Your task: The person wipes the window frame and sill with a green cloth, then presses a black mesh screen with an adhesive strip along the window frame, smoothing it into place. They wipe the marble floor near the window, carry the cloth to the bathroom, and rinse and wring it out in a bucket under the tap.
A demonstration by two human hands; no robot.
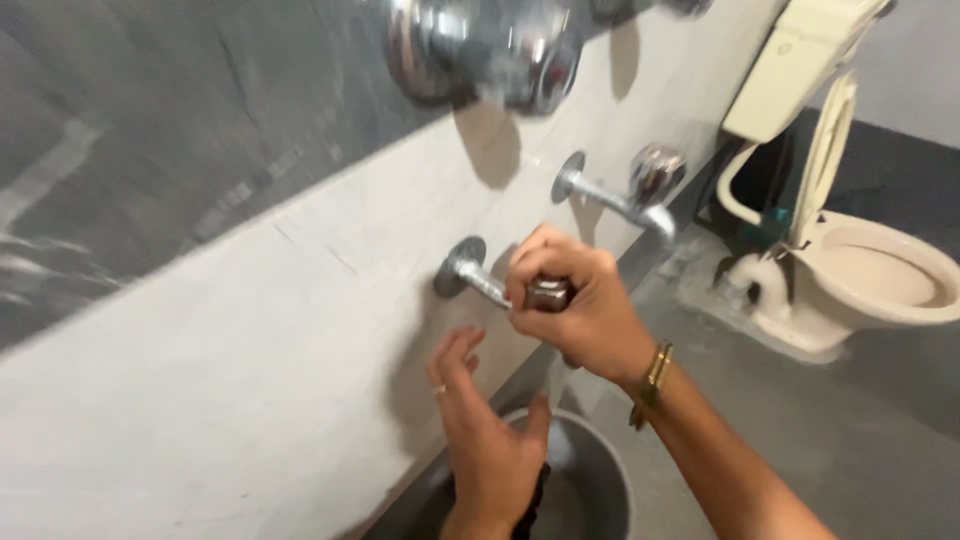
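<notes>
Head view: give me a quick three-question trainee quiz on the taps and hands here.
1. True or false: the right hand is wrapped around the handle of the lower wall tap.
2. What stands on the floor below the left hand? A) a grey bucket B) a wooden stool C) a mop
3. Fill in: to the right of the second wall tap stands a cream-coloured ____.

Key
1. True.
2. A, the grey bucket.
3. Toilet, seat raised.
</notes>
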